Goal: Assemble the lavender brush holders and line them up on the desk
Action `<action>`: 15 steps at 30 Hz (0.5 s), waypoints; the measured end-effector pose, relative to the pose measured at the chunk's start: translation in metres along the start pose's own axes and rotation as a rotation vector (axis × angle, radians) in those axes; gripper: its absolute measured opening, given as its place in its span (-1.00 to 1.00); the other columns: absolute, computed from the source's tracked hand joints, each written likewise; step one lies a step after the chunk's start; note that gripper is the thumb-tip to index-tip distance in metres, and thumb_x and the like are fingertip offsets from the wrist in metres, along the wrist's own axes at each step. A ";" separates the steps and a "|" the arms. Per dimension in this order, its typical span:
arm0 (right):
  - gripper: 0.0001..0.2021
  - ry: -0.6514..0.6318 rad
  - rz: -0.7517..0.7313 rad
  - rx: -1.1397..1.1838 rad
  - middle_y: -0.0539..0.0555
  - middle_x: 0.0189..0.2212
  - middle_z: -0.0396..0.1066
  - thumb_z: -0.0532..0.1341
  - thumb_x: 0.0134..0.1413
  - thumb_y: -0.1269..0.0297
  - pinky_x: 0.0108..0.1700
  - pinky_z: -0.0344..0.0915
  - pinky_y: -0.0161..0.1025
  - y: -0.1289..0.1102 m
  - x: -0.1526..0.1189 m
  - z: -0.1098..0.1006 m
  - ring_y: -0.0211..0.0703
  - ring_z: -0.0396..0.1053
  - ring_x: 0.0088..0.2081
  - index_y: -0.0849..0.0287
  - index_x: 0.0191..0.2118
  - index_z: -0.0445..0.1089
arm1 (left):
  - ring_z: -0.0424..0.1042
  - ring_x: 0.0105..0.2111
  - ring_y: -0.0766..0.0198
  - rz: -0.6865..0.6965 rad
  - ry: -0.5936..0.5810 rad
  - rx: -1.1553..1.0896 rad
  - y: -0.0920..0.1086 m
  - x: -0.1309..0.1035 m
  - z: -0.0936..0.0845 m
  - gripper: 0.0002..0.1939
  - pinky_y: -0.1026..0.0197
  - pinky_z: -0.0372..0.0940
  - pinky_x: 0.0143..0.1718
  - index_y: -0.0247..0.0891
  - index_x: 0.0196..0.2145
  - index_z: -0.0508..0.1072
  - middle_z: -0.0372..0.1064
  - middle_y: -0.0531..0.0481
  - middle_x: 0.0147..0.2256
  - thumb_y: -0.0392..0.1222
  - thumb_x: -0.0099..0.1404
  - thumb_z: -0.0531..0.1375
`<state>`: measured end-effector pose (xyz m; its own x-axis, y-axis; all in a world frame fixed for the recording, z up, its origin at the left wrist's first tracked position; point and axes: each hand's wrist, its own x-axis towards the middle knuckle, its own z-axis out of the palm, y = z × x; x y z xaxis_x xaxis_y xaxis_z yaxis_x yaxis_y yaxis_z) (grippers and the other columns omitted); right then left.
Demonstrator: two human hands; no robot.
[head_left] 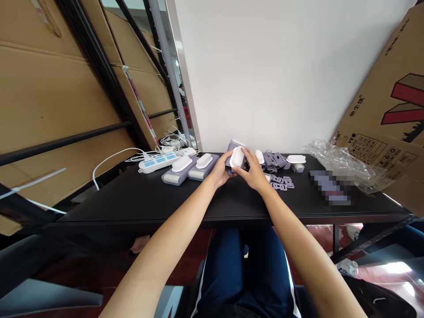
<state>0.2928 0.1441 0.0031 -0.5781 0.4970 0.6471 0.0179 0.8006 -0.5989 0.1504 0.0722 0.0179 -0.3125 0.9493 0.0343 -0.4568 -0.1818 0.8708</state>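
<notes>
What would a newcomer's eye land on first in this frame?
Both hands meet at the far middle of the black table: the left hand and right hand grip a purple device with a white cap. Two matching finished devices lie to their left, beside a white power strip.

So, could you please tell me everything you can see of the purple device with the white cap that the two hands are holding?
The purple device is a small, rounded block that looks like matte plastic, with an oval white cap on its upper face. It is held tilted just above the black table, near the far edge by the white wall. The left hand grips its left side and the right hand its right, fingers reaching the cap. Two similar devices lie flat to its left. Finer details are too small to tell.
</notes>
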 end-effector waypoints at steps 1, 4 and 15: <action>-0.18 0.001 0.000 0.005 0.21 0.44 0.07 0.35 0.14 0.06 0.41 0.09 0.03 0.000 0.000 0.000 0.09 0.06 0.44 0.08 0.46 0.10 | 0.57 -0.44 0.15 -0.003 -0.007 0.004 0.000 -0.001 0.000 -0.61 0.30 0.22 -0.67 -0.26 -0.15 0.55 0.58 -0.11 -0.32 0.12 0.29 0.23; -0.16 -0.008 -0.018 -0.024 0.22 0.38 0.20 0.35 0.13 0.06 0.40 0.11 0.04 0.001 0.001 -0.002 0.09 0.17 0.38 0.10 0.47 0.08 | 0.55 -0.48 0.17 -0.010 -0.013 0.021 0.002 -0.002 0.002 -0.59 0.30 0.20 -0.69 -0.27 -0.15 0.56 0.57 -0.11 -0.36 0.13 0.29 0.22; -0.19 -0.033 -0.006 -0.104 0.24 0.36 0.24 0.30 0.19 0.03 0.31 0.20 0.07 0.000 0.002 -0.010 0.15 0.25 0.31 0.12 0.48 0.06 | 0.41 -0.58 0.30 -0.064 -0.026 0.044 0.003 -0.003 0.001 -0.62 0.28 0.24 -0.69 -0.26 -0.18 0.55 0.55 -0.07 -0.39 0.13 0.30 0.24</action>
<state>0.2998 0.1484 0.0093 -0.6049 0.4826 0.6334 0.0983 0.8346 -0.5420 0.1512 0.0691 0.0209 -0.2620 0.9650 -0.0098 -0.4378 -0.1097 0.8924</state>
